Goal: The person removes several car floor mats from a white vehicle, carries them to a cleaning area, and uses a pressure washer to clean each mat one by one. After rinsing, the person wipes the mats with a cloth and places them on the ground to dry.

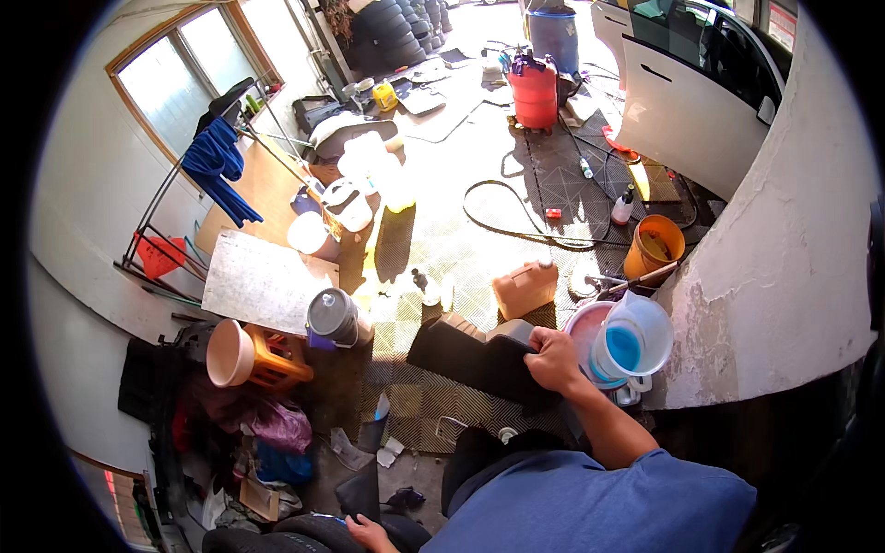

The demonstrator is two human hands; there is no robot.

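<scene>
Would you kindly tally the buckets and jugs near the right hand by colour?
Orange bucket: 1
Clear jug with blue liquid: 1
Pink-white bucket: 1
Tan jerrycan: 1
Total: 4

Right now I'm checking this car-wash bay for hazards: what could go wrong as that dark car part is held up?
The right hand grips only the edge of the black moulded part, so it might slip. The clear jug of blue liquid sits close beside it and could tip. The black hose looped across the floor is a possible trip hazard.
</scene>
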